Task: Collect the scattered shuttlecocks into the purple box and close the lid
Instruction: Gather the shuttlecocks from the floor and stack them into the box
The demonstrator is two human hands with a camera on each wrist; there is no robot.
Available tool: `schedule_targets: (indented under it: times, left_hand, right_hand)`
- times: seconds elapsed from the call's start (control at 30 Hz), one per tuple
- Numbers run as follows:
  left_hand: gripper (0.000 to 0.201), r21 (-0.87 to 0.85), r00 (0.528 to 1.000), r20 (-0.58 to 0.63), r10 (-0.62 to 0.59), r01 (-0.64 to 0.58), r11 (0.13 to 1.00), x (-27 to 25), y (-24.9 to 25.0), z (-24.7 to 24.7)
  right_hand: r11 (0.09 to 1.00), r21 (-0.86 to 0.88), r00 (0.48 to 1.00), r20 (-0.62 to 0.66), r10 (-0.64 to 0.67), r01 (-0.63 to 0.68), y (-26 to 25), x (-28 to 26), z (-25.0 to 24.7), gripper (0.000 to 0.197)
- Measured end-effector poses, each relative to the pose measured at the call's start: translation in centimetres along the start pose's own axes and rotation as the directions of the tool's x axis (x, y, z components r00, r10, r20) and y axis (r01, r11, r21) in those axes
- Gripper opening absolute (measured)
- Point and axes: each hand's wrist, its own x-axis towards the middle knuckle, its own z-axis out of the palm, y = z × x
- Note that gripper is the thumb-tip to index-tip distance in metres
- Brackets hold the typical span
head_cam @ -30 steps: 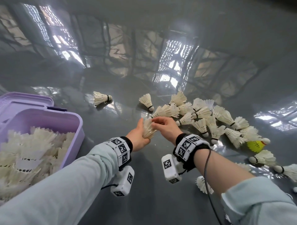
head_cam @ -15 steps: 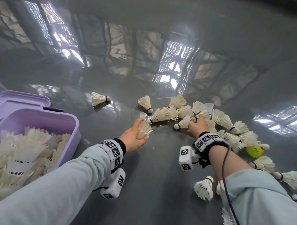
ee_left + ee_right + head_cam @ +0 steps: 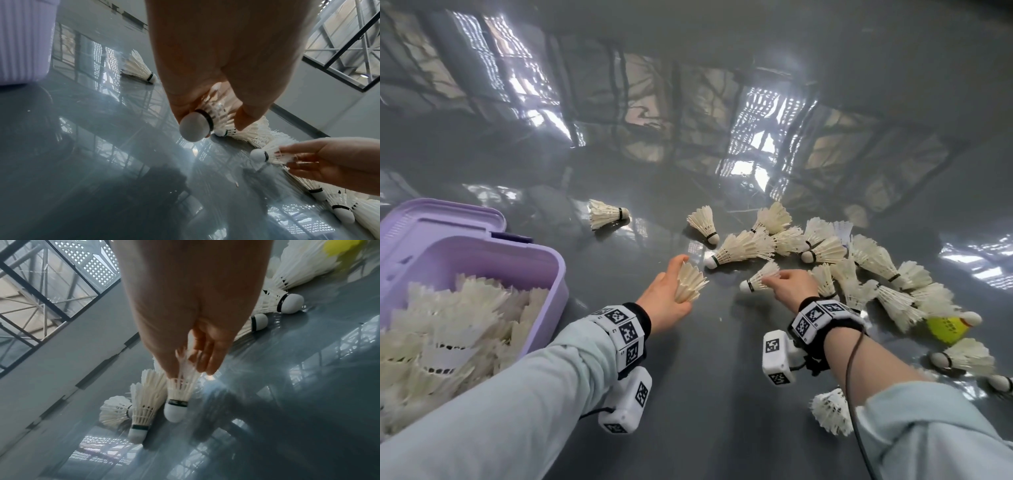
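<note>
My left hand grips a white shuttlecock, feathers pointing up and right; in the left wrist view its cork points at the camera. My right hand pinches the feathers of another white shuttlecock, cork to the left, just above the floor; the right wrist view shows that shuttlecock hanging from my fingertips. The purple box stands open at the left, holding several white shuttlecocks, its lid folded back behind. Several more shuttlecocks lie heaped to the right.
The floor is glossy grey with bright reflections. One shuttlecock lies alone beyond the box, another a little further right. A yellow shuttlecock lies at the heap's right edge. One white shuttlecock sits under my right forearm.
My right hand reached into the heap, took a shuttlecock by its feathers and drew it back toward the left hand. The left hand kept holding its shuttlecock and hardly moved.
</note>
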Motion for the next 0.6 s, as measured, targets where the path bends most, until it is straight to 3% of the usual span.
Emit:
schedule_targets:
  times: [0.2, 0.33, 0.43, 0.6]
  left_hand:
    - [0.088, 0.071, 0.999, 0.028, 0.017, -0.019, 0.997, -0.5, -1.3, -1.8]
    - [0.091, 0.08, 0.999, 0.041, 0.017, -0.02, 0.997, -1.0, -1.3, -2.5]
    - [0.092, 0.086, 0.998, 0.052, 0.027, -0.031, 0.996, -1.4, -1.2, -2.8]
    - [0.101, 0.031, 0.994, 0.097, 0.051, -0.054, 0.998, -1.3, -1.3, -2.9]
  right_hand:
    - [0.934, 0.334, 0.989, 0.021, -0.146, 0.131, -2.4, -1.0, 1.7, 0.025]
    - [0.842, 0.514, 0.956, 0.131, -0.264, 0.162, -5.1, -2.7, 2.7, 0.019]
    - [0.835, 0.529, 0.913, 0.25, -0.324, 0.152, -6.6, -3.9, 3.9, 0.009]
    - [0.845, 0.485, 0.84, 0.342, -0.422, 0.228, -8.1, -5.2, 6.1, 0.024]
